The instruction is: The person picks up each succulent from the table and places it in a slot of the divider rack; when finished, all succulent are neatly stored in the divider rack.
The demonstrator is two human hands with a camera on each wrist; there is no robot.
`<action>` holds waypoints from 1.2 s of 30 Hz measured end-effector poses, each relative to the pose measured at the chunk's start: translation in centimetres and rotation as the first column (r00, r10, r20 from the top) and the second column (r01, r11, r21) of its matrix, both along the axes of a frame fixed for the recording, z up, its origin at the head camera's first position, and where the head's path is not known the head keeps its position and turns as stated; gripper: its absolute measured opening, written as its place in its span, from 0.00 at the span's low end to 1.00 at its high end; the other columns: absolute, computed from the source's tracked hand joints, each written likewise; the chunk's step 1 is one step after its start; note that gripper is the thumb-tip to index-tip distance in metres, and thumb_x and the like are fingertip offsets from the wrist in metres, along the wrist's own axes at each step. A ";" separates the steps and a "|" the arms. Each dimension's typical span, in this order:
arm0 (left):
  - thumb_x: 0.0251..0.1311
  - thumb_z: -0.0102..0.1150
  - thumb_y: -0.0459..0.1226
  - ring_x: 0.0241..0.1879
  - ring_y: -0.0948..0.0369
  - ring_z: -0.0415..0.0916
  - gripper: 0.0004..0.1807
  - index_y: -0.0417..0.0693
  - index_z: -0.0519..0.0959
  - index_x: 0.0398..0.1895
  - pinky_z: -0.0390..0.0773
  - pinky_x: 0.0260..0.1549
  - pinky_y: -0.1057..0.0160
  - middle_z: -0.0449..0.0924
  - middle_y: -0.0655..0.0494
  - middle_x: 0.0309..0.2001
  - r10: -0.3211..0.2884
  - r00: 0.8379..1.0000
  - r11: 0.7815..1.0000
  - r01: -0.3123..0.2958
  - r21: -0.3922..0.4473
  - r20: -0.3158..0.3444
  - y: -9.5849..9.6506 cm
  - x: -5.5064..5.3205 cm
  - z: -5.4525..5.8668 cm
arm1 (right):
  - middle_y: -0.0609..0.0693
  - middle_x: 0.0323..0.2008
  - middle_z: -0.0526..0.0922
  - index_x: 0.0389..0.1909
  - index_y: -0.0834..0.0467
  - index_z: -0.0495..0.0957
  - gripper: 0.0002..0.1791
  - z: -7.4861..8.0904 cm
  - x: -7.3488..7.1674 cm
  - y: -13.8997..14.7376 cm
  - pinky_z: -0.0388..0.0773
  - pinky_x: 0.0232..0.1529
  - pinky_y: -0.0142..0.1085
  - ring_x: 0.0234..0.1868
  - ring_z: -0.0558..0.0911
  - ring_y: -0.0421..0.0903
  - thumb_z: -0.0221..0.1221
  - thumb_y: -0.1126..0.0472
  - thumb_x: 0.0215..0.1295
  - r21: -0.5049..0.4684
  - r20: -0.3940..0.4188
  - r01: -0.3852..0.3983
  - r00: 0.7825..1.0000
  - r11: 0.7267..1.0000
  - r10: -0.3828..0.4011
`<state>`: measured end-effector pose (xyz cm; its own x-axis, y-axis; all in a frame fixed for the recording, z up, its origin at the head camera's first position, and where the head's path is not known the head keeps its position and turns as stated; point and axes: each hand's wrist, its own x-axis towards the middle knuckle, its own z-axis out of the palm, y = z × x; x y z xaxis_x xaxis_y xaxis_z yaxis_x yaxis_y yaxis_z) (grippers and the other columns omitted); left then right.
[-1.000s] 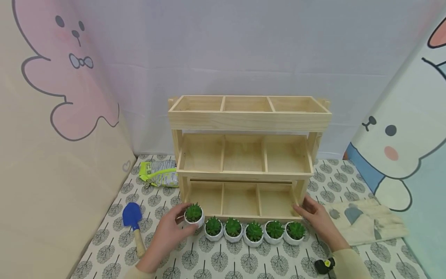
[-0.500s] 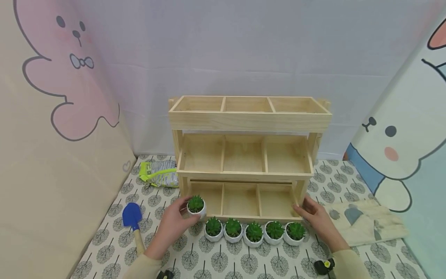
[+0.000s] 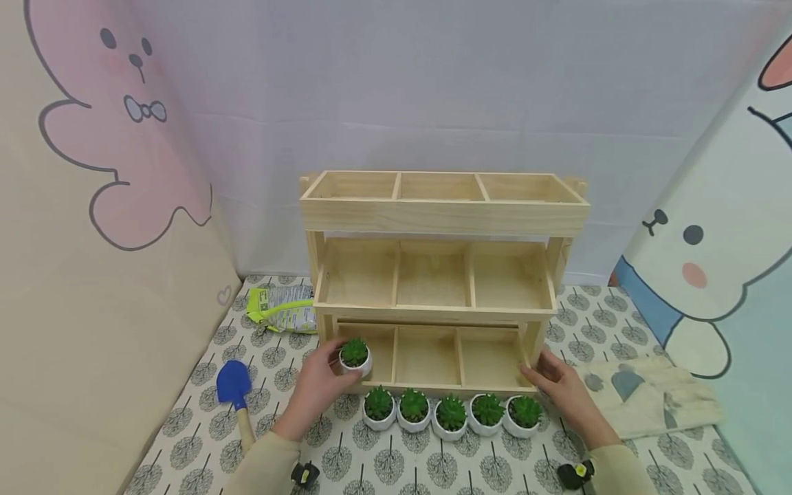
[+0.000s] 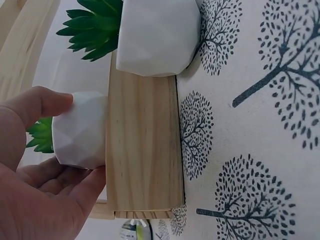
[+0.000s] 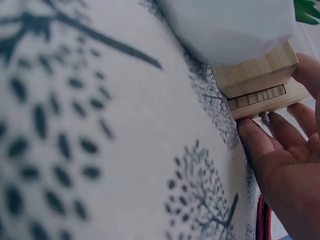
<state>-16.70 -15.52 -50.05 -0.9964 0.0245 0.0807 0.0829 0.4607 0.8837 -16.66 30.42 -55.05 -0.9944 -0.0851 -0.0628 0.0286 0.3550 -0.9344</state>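
My left hand (image 3: 318, 378) holds a small potted succulent (image 3: 355, 361), a green rosette in a white faceted pot. It is at the left compartment of the wooden three-tier plant stand's (image 3: 442, 216) bottom tier. In the left wrist view the white pot (image 4: 82, 132) is between thumb and fingers, just beyond the tier's front board (image 4: 142, 145). My right hand (image 3: 564, 390) grips the right end of that bottom tier. The right wrist view has its fingers (image 5: 257, 140) along the tier's end, near a small screw (image 5: 264, 118). Several matching potted succulents (image 3: 450, 418) stand in a row before the stand.
On the left lies a blue toy shovel (image 3: 234, 382) with a wooden handle. A green and grey bag (image 3: 286, 307) is behind it, beside the stand. Pale work gloves (image 3: 650, 395) lie to the right. Printed curtains surround the tree-patterned tablecloth (image 3: 390, 464).
The left hand has carried the potted succulent up and to the right, from in front of the stand's left end to its bottom left compartment. The right hand has stayed in place.
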 end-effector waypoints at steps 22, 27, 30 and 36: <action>0.43 0.84 0.36 0.51 0.41 0.81 0.40 0.30 0.76 0.61 0.82 0.53 0.39 0.82 0.37 0.52 -0.016 1.000 0.977 0.016 -0.212 0.000 1.3 -2.8 -2.2 | 0.63 0.78 0.59 0.84 0.51 0.50 0.42 -0.1 0.2 0.0 0.70 0.58 0.22 0.75 0.64 0.61 0.61 0.54 0.77 -0.057 -0.016 -0.025 1.000 0.998 0.024; 0.42 0.84 0.36 0.51 0.40 0.81 0.41 0.30 0.75 0.61 0.81 0.54 0.39 0.82 0.35 0.52 -0.011 1.000 0.972 0.013 -0.235 0.012 1.5 -3.2 -2.4 | 0.63 0.79 0.59 0.84 0.52 0.51 0.42 -0.1 0.2 0.0 0.69 0.59 0.21 0.75 0.63 0.61 0.61 0.53 0.77 -0.046 -0.013 -0.018 1.000 0.999 0.017; 0.42 0.84 0.36 0.51 0.39 0.81 0.41 0.30 0.75 0.61 0.81 0.55 0.39 0.82 0.34 0.52 -0.010 1.000 0.969 0.013 -0.245 0.010 1.5 -3.3 -2.5 | 0.63 0.79 0.58 0.84 0.53 0.50 0.43 -0.1 0.2 0.0 0.68 0.59 0.21 0.76 0.63 0.61 0.61 0.53 0.77 -0.042 -0.008 -0.013 1.000 0.999 0.012; 0.42 0.84 0.35 0.51 0.39 0.81 0.39 0.31 0.76 0.60 0.81 0.54 0.39 0.82 0.35 0.51 -0.010 1.000 0.967 0.010 -0.255 -0.001 1.7 -3.5 -2.6 | 0.65 0.79 0.58 0.84 0.55 0.50 0.43 0.0 0.1 0.0 0.69 0.59 0.22 0.75 0.63 0.62 0.61 0.53 0.77 -0.040 -0.001 -0.006 1.000 0.999 0.006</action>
<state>-20.24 -13.85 -52.64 -0.9958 0.0547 0.0730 0.0908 0.6702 0.7366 -16.52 30.40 -55.06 -0.9939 -0.0938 -0.0582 0.0255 0.3176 -0.9479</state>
